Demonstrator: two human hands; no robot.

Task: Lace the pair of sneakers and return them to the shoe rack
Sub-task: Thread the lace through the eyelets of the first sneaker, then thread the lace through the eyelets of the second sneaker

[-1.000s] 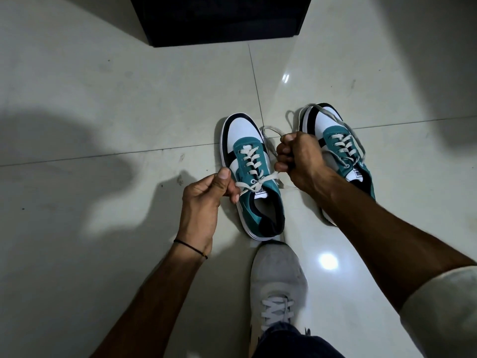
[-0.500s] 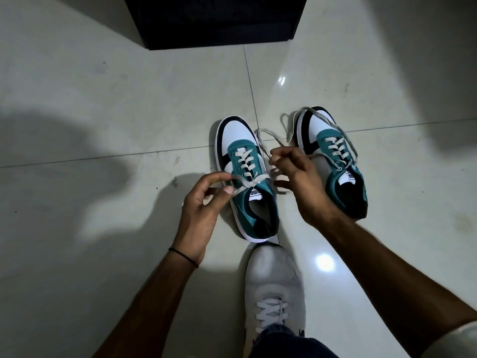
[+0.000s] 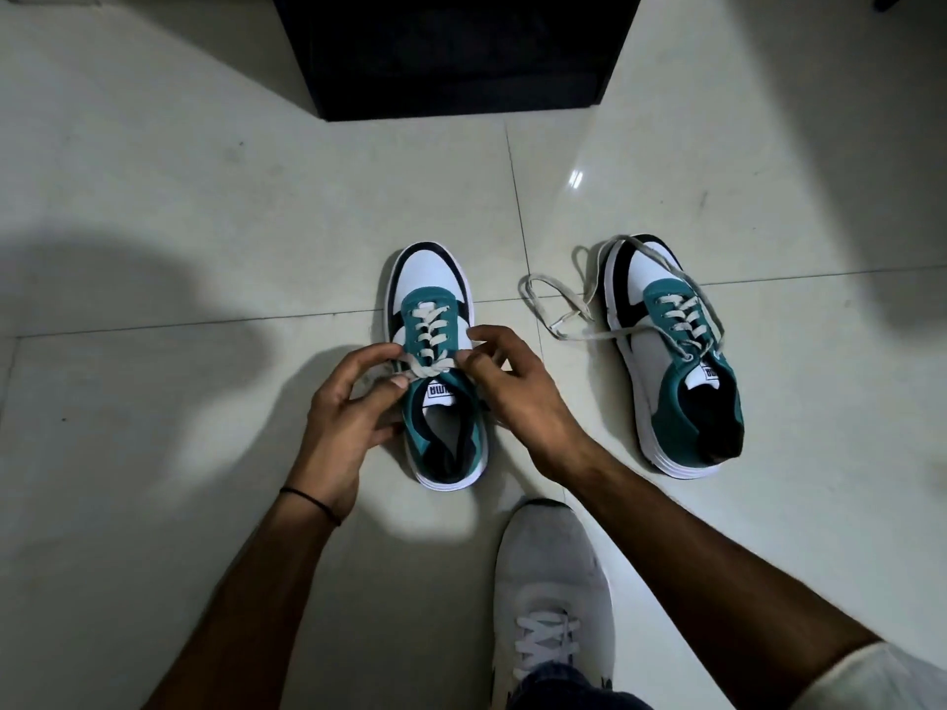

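Two teal, white and black sneakers stand on the pale tiled floor. The left sneaker (image 3: 435, 279) is laced with a white lace (image 3: 429, 325), and its toe points away from me. My left hand (image 3: 343, 417) pinches one lace end at the sneaker's left side. My right hand (image 3: 517, 397) pinches the other end at its right side, just above the tongue. The right sneaker (image 3: 671, 361) sits apart to the right, its loose lace (image 3: 558, 304) trailing in loops over the floor.
A dark cabinet or rack (image 3: 456, 53) stands on the floor straight ahead at the top. My own grey-white shoe (image 3: 553, 597) rests on the floor below the right forearm. Bare tile (image 3: 179, 222) spreads to the left and right.
Both hands have closed in on the left sneaker's top eyelets, shortening the lace ends. The view has tilted, so the right sneaker and its trailing lace now show fully.
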